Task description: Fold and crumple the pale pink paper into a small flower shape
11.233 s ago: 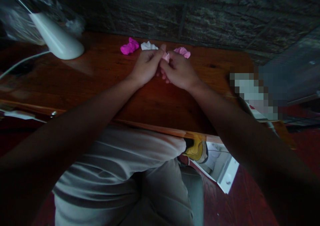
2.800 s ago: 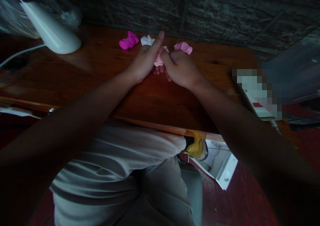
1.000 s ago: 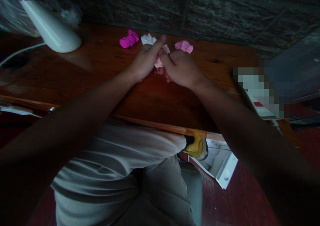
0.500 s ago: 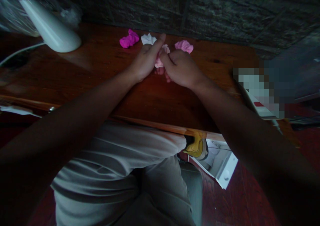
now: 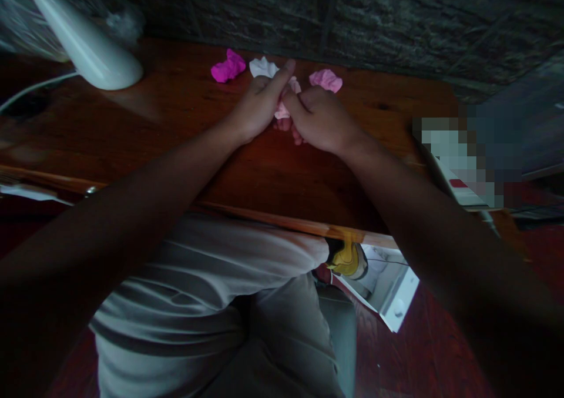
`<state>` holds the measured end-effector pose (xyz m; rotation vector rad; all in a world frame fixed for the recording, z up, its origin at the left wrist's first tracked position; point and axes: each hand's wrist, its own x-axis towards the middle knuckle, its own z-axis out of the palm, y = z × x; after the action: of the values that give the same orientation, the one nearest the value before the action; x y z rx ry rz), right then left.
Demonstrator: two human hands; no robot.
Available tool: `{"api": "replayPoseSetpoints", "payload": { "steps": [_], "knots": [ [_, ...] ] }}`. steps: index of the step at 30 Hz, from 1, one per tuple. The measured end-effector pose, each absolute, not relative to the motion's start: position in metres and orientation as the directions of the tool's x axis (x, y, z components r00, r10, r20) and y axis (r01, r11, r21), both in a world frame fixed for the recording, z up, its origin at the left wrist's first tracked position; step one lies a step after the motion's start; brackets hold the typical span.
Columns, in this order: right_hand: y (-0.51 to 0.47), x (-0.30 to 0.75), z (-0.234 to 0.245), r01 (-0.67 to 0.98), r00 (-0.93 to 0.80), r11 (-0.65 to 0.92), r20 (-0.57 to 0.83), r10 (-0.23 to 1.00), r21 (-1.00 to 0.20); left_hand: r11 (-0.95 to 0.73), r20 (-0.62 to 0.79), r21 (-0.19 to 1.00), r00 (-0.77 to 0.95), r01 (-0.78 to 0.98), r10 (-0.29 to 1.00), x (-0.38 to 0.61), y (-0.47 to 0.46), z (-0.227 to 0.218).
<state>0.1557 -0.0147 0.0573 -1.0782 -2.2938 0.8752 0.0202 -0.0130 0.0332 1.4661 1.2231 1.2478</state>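
My left hand (image 5: 259, 109) and my right hand (image 5: 321, 119) meet over the wooden table. Between them is a light pink crumpled lump (image 5: 282, 111), mostly covered by the fingers; whether it is paper or soft clay I cannot tell. The right thumb presses on its top, and the left thumb points up and away. Just behind the left hand lies a white crumpled lump (image 5: 263, 67), partly hidden. A magenta lump (image 5: 228, 67) sits to its left, and a pink lump (image 5: 326, 80) lies behind the right hand.
A white lamp-like base (image 5: 106, 72) with a cable stands at the left of the wooden table (image 5: 176, 110). Behind runs a dark stone wall (image 5: 396, 27). A blurred-out pale object is at the right edge. Below, a white open box (image 5: 392, 292) stands on the floor.
The view has shifted very slightly. Both hands keep the same grip on the light pink lump, and the other lumps lie where they were.
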Motion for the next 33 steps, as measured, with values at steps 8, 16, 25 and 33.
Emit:
{"api": "replayPoseSetpoints", "payload": {
  "steps": [8, 16, 25, 33],
  "knots": [
    [-0.0172, 0.1549, 0.0601, 0.538, -0.564, 0.455, 0.098, 0.82, -0.709, -0.194, 0.188, 0.958, 0.05, 0.213, 0.981, 0.0164, -0.011, 0.027],
    [-0.0153, 0.1551, 0.0568, 0.529, -0.56, 0.467, 0.122, 0.82, -0.709, -0.213, 0.2, 0.961, 0.089, 0.176, 0.976, 0.0157, -0.0105, 0.0269],
    [-0.0174, 0.1566, 0.0613, 0.534, -0.587, 0.472, 0.095, 0.804, -0.701, -0.196, 0.181, 0.96, 0.088, 0.198, 0.979, 0.0164, -0.0125, 0.0286],
    [-0.0163, 0.1566, 0.059, 0.549, -0.56, 0.461, 0.103, 0.822, -0.697, -0.269, 0.257, 0.954, 0.101, 0.132, 0.961, 0.0145, -0.0084, 0.0242]
  ]
}}
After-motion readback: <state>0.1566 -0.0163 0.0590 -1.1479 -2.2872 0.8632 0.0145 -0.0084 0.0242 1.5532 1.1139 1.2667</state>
